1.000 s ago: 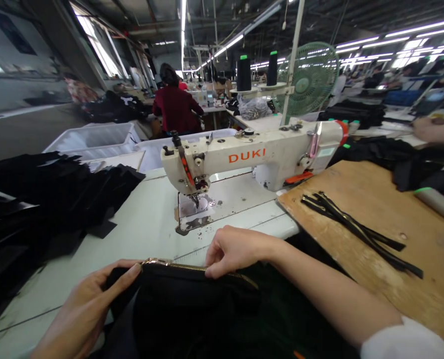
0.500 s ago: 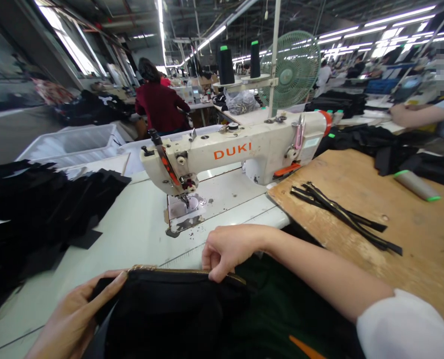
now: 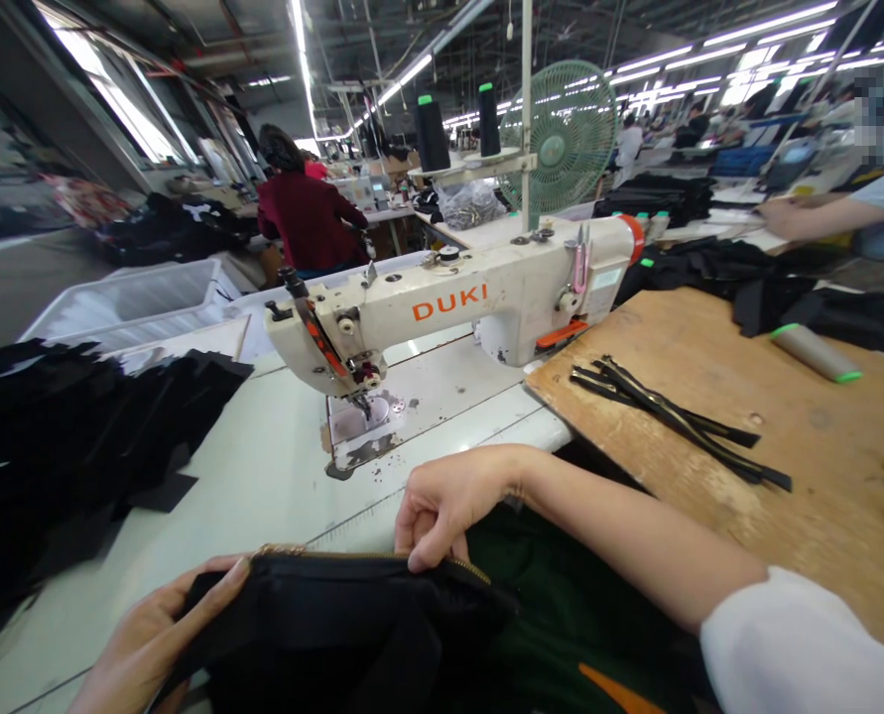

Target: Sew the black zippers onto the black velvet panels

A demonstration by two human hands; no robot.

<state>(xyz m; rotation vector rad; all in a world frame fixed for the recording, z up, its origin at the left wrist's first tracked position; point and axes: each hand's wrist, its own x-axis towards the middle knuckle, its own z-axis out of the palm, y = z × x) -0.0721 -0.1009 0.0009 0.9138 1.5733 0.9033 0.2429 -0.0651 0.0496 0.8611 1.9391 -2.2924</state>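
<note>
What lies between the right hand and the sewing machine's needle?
Head view: only bare white table and the scuffed needle plate lie between the right hand, pinching the black bag at its zipper edge, and the needle.

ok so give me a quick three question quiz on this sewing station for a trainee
1. True or false: the right hand pinches the gold zipper on the black fabric piece.
2. Where do the loose black zippers lie? A on the wooden board; B under the needle; C in the white bin.
3. Fill in: the sewing machine bears the word ___.
Key: 1 true; 2 A; 3 DUKI.
</note>
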